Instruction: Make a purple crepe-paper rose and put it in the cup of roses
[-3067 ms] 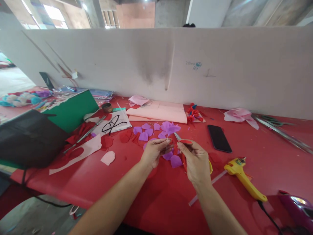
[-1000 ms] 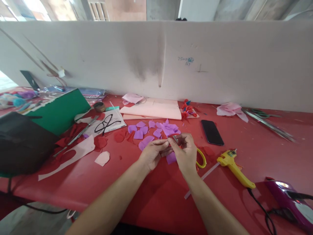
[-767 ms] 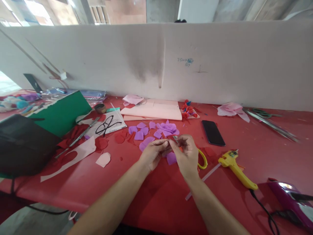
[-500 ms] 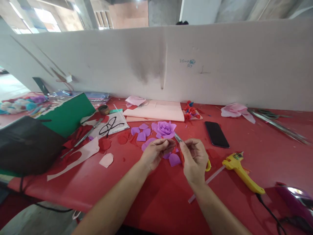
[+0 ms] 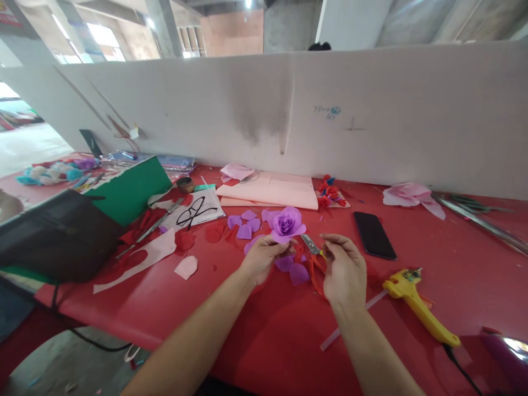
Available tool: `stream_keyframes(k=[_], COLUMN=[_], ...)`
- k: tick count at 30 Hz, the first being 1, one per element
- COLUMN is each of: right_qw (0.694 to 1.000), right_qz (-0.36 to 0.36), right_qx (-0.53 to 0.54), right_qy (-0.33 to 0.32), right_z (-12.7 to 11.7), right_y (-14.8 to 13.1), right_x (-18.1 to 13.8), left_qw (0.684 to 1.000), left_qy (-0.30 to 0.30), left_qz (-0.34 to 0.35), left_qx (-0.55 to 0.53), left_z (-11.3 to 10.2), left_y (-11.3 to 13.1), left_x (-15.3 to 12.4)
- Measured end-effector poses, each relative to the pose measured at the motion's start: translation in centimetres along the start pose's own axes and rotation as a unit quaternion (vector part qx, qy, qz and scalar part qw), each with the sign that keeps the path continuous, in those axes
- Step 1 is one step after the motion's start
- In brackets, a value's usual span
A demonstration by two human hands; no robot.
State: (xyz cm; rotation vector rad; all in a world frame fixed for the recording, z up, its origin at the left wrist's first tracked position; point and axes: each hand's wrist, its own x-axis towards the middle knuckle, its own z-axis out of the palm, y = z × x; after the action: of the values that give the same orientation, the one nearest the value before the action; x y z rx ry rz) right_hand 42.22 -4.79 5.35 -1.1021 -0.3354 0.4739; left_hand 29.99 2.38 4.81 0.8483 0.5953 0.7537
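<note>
Purple paper flower raised, right hand withdrawn

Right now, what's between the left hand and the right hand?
In the head view: scissors, blades pointing at the paper flower in the left hand, and loose purple petals on the red table.

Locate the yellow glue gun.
Head view, lower right: the glue gun lies on the red table, just right of the right hand and nearer the camera than the black phone.
</note>
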Motion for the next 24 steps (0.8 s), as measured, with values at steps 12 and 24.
stream_keyframes(k=[12, 24], right_qw=[0.997, 0.963], right_qz=[-0.031, 0.035], right_qx=[0.018, -0.124], right_qy=[0.067, -0.235], right_z=[-1.7, 0.8], right_y=[-2.0, 1.0], right_x=[2.5, -1.8], left_qw=[0.999, 0.999], left_qy=[0.004, -0.024], left_qz=[0.044, 0.019], left_qx=[0.018, 0.026], left_z=[-1.6, -0.5], left_y=[-0.1, -0.4], left_x=[1.4, 0.5])
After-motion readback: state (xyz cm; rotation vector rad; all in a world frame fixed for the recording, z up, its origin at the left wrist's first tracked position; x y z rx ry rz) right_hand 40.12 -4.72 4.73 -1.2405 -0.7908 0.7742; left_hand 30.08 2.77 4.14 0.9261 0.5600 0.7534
